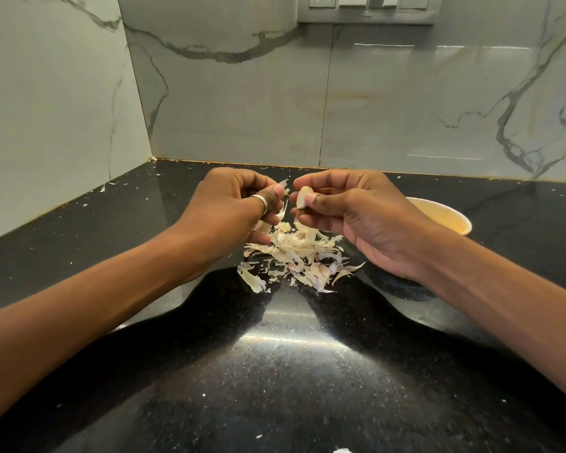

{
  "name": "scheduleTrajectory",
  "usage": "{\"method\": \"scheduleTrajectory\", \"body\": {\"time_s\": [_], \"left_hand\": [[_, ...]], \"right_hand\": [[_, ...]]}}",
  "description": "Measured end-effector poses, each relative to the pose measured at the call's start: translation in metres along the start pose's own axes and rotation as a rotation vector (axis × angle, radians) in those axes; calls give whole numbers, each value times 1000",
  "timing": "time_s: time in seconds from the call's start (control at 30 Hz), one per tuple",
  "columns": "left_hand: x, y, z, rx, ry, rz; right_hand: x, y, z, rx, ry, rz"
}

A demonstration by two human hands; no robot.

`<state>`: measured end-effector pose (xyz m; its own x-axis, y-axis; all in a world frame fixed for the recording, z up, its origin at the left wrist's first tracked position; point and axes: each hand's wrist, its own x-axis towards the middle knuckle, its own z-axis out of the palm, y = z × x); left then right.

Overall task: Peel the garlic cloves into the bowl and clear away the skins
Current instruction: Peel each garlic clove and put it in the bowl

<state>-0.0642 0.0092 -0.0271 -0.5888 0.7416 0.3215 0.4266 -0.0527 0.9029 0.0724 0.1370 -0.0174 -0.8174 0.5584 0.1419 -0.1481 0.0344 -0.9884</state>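
Note:
My right hand (350,210) pinches a pale garlic clove (303,197) between thumb and fingers, above the counter. Just to its left, my left hand (239,201), with a silver ring on the thumb, pinches a strip of garlic skin (283,184) and holds more skin under its curled fingers. Below both hands a heap of papery garlic skins (294,256) lies on the black counter (275,371). A cream bowl (445,217) stands behind my right wrist, mostly hidden; its contents are out of sight.
A dark round object (396,286) sits under my right forearm, largely covered. Small skin flecks dot the counter (85,206). Marble wall panels (275,109) close off the back and left; a socket strip (366,8) is mounted high up.

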Motion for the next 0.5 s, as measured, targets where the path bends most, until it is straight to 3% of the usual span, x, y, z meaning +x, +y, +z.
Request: {"method": "scheduleTrajectory", "body": {"time_s": [0.13,0.5], "left_hand": [[0,-2,-1,111,34,48],[-5,-5,3,553,142,534]], "right_hand": [[-2,-1,2,-2,16,-2],[0,0,1,-24,27,-21]]}}
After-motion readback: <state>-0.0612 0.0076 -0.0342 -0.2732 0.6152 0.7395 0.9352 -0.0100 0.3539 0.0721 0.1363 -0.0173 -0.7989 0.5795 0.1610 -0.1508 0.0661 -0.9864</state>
